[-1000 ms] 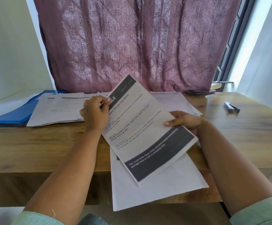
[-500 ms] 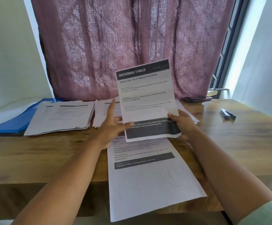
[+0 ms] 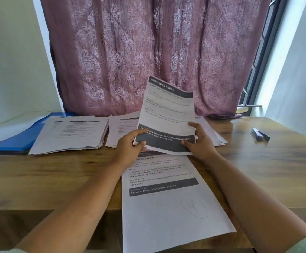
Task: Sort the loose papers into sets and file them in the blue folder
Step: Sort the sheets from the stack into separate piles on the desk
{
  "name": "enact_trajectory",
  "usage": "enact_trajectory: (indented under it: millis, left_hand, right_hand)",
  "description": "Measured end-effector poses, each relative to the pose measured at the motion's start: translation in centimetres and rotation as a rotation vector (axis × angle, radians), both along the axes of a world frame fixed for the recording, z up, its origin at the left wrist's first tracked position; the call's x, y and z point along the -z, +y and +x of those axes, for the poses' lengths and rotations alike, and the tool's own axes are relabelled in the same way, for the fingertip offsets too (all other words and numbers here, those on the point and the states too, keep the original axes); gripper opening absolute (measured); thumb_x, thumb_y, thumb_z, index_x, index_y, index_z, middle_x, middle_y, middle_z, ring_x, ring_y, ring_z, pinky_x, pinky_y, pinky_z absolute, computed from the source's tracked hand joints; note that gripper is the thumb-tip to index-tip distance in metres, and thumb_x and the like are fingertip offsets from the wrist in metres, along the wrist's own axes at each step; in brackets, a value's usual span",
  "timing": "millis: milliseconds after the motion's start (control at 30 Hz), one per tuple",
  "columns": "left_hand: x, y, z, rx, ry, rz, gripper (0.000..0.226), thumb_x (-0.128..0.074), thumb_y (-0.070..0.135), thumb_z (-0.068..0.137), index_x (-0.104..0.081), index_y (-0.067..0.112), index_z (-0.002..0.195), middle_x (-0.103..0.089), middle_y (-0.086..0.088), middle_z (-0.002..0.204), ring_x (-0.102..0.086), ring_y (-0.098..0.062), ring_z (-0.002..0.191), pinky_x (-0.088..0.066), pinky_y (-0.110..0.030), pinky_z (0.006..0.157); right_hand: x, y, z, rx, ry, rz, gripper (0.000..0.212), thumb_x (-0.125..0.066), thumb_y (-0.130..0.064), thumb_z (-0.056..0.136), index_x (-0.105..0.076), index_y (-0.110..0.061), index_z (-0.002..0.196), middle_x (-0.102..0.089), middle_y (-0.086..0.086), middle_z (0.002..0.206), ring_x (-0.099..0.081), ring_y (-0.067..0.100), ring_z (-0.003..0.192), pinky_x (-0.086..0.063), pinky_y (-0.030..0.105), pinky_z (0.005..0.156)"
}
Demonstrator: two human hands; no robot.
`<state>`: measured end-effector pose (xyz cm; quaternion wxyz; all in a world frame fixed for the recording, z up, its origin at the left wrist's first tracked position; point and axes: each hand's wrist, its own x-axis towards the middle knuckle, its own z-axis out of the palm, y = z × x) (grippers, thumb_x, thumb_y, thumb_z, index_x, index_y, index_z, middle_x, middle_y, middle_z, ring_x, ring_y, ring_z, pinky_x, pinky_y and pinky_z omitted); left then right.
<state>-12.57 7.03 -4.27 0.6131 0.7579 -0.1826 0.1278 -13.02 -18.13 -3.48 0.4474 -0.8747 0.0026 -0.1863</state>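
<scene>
I hold a printed sheet headed "DRESSING TABLE" [image 3: 166, 114] upright above the wooden table. My left hand [image 3: 130, 147] pinches its lower left corner and my right hand [image 3: 197, 141] grips its lower right edge. Beneath it lies another sheet about onion skin [image 3: 166, 198], hanging over the table's front edge. A thick paper stack [image 3: 73, 134] lies at the left. A second paper stack [image 3: 123, 130] lies behind my hands, partly hidden by the held sheet. The blue folder [image 3: 15, 141] lies open at the far left under the thick stack.
A small dark blue stapler [image 3: 260, 134] lies on the wooden table [image 3: 258, 170] at the right. A mauve curtain [image 3: 148, 52] hangs behind the table and a window frame stands at the right.
The sheet went from tilted low over the table to upright in front of me. My left hand let go of its top, reached open, then took the lower left corner.
</scene>
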Motion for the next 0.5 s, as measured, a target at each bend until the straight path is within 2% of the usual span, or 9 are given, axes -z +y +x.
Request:
enact_trajectory:
  millis: [100, 167, 233, 300, 367, 500]
  left_hand:
    - [0.0, -0.3, 0.2, 0.078, 0.018, 0.063, 0.064, -0.064, 0.005, 0.091, -0.040, 0.035, 0.143, -0.052, 0.020, 0.128, -0.063, 0.003, 0.099, -0.053, -0.012, 0.079]
    - [0.2, -0.5, 0.5, 0.097, 0.008, 0.222, 0.067, -0.068, 0.013, 0.090, -0.035, 0.033, 0.146, -0.046, 0.021, 0.131, -0.058, 0.001, 0.106, -0.048, -0.012, 0.083]
    - [0.7, -0.2, 1.1, 0.033, -0.079, 0.425, 0.048, -0.071, 0.024, 0.088, -0.052, 0.027, 0.132, -0.053, 0.011, 0.126, -0.056, -0.007, 0.109, -0.049, -0.023, 0.090]
    - [1.1, 0.4, 1.4, -0.035, -0.122, 0.642, 0.032, -0.073, 0.041, 0.083, -0.064, 0.023, 0.108, -0.060, 0.007, 0.109, -0.055, -0.013, 0.105, -0.048, -0.030, 0.086]
    - [1.2, 0.9, 1.5, -0.087, -0.082, 0.788, 0.043, -0.071, 0.057, 0.077, -0.062, 0.023, 0.102, -0.057, 0.006, 0.103, -0.047, -0.012, 0.103, -0.042, -0.031, 0.082]
    - [0.7, 1.2, 1.2, -0.148, -0.056, 0.867, 0.061, -0.066, 0.074, 0.067, -0.057, 0.027, 0.104, -0.054, 0.010, 0.104, -0.043, -0.010, 0.103, -0.038, -0.030, 0.079]
  right_hand:
    - [-0.3, -0.7, 1.0, 0.131, -0.135, -0.102, 0.034, -0.069, -0.014, 0.088, -0.060, -0.019, 0.121, -0.056, 0.001, 0.120, -0.055, 0.020, 0.110, -0.046, 0.027, 0.093]
    - [-0.7, -1.9, 1.7, 0.249, -0.210, -0.119, 0.030, -0.063, -0.010, 0.091, -0.061, -0.013, 0.121, -0.056, 0.007, 0.126, -0.053, 0.023, 0.115, -0.041, 0.024, 0.094]
    - [-0.8, -3.5, 2.2, 0.360, -0.199, -0.112, 0.033, -0.056, -0.007, 0.094, -0.058, -0.009, 0.127, -0.050, 0.010, 0.135, -0.047, 0.025, 0.122, -0.034, 0.021, 0.097]
    - [-0.6, -5.1, 2.8, 0.434, -0.161, -0.153, 0.037, -0.051, -0.004, 0.095, -0.055, -0.006, 0.132, -0.045, 0.011, 0.139, -0.042, 0.026, 0.126, -0.032, 0.024, 0.104]
    - [-0.1, -6.4, 3.7, 0.440, -0.109, -0.193, 0.038, -0.050, -0.003, 0.094, -0.055, -0.004, 0.132, -0.042, 0.012, 0.139, -0.043, 0.028, 0.126, -0.033, 0.029, 0.107]
    - [1.0, -7.8, 5.5, 0.409, -0.017, -0.299, 0.039, -0.053, -0.003, 0.091, -0.057, -0.004, 0.130, -0.042, 0.010, 0.139, -0.048, 0.030, 0.121, -0.037, 0.032, 0.105]
